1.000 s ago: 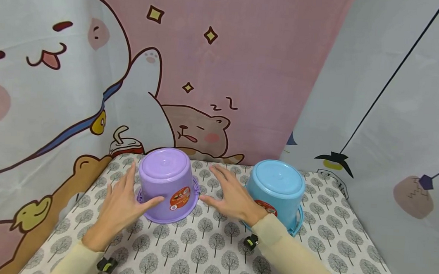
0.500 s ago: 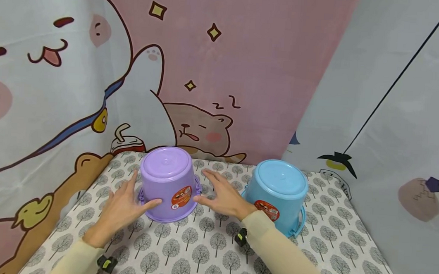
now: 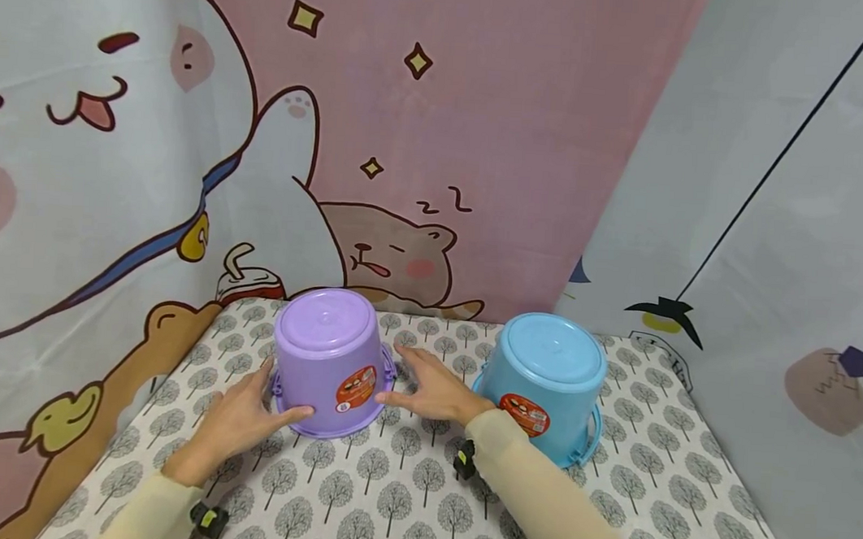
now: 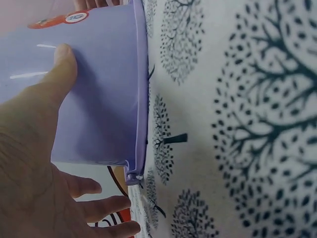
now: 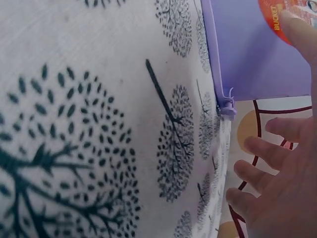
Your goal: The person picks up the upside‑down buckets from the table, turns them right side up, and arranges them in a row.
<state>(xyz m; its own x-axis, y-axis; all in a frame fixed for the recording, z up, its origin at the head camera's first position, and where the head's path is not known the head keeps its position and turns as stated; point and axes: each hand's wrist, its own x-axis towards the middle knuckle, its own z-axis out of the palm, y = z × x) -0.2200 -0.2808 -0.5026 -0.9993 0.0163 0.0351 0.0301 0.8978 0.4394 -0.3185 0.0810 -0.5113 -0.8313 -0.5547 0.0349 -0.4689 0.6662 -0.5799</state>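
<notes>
A purple bucket (image 3: 324,361) stands upside down on the tree-patterned cloth, with a red oval label on its front. My left hand (image 3: 236,418) is at its left side, thumb spread across the front and fingers reaching along the side. On the other side my right hand (image 3: 433,388) has its thumb by the label and its fingers extended toward the back. Both wrist views show the fingers apart and loosely extended beside the bucket's rim; whether the thumbs touch the wall I cannot tell. A blue bucket (image 3: 551,357), also upside down, stands to the right of my right hand.
The cloth (image 3: 390,495) with grey trees covers the table. Behind it hangs a cartoon-printed curtain (image 3: 519,144), with white fabric (image 3: 770,238) along the right. The right forearm passes in front of the blue bucket.
My right hand has moved left, closer to the purple bucket's side. The left hand has shifted slightly lower beside it. Both buckets stay in place on the cloth.
</notes>
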